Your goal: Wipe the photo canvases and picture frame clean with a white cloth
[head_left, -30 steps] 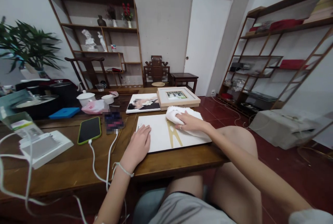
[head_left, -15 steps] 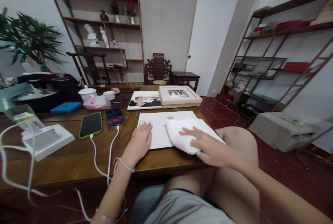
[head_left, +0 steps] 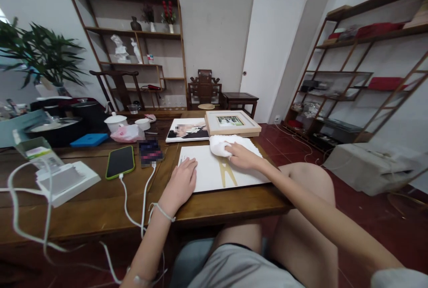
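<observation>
A flat white board (head_left: 214,172) with a gold mark lies on the wooden table (head_left: 100,207) in front of me. My left hand (head_left: 180,181) rests flat on the board's left edge, fingers stretched out. My right hand (head_left: 242,155) presses a white cloth (head_left: 222,144) onto the far part of the board, fingers curled over the cloth.
Behind the board lie a printed photo (head_left: 187,129) and a light wooden picture frame (head_left: 231,123). A green-cased phone (head_left: 120,161) on a white cable, a white box (head_left: 65,181), a blue pad (head_left: 89,139), bowls and a pink bag sit to the left. Shelves line both walls.
My right hand has swept the cloth from the board's near right corner back up to its far edge, uncovering the gold mark. The left hand has stayed on the board.
</observation>
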Available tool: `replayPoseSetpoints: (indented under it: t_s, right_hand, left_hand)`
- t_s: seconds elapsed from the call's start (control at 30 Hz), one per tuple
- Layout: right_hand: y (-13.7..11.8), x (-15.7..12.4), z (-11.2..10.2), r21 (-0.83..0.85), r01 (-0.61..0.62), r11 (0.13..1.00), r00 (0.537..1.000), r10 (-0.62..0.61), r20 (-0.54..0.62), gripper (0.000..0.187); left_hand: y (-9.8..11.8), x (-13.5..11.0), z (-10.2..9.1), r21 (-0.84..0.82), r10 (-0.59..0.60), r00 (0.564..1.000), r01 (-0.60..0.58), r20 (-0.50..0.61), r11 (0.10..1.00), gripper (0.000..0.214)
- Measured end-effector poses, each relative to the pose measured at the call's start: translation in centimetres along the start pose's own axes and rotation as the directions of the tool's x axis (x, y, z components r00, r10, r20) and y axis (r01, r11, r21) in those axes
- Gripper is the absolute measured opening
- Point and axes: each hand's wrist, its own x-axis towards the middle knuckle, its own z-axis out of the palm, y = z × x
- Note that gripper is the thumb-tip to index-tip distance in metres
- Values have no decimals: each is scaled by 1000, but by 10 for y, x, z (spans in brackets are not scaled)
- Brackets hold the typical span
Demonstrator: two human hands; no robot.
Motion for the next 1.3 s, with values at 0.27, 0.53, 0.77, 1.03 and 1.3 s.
replayPoseSetpoints:
  t_s: [0.27, 0.53, 0.77, 1.03, 1.3]
  right_hand:
    - [-51, -34, 2, 30, 19, 999, 999, -20, 43, 34]
    - [-85, -77, -21, 74, 259, 963, 955, -267, 128, 31]
    - [-33, -8, 1, -76, 76, 994, 997, -74, 28, 30]
    - [-36, 28, 7, -143, 1, 990, 1000, 0, 6, 29]
    - [-93, -48, -16, -109, 144, 984, 987, -134, 94, 29]
  left_hand:
    - [-2, 0, 2, 2, 15, 1000, -15, 7, 1000, 39]
    - [-4, 1, 3, -27, 22, 1000, -22, 6, 999, 40]
    - [-1, 0, 0, -7, 4, 1000, -3, 22, 1000, 39]
    - [-1, 1, 0, -20, 12, 1000, -11, 15, 1000, 39]
    - [-6, 1, 5, -46, 13, 1000, -12, 5, 999, 39]
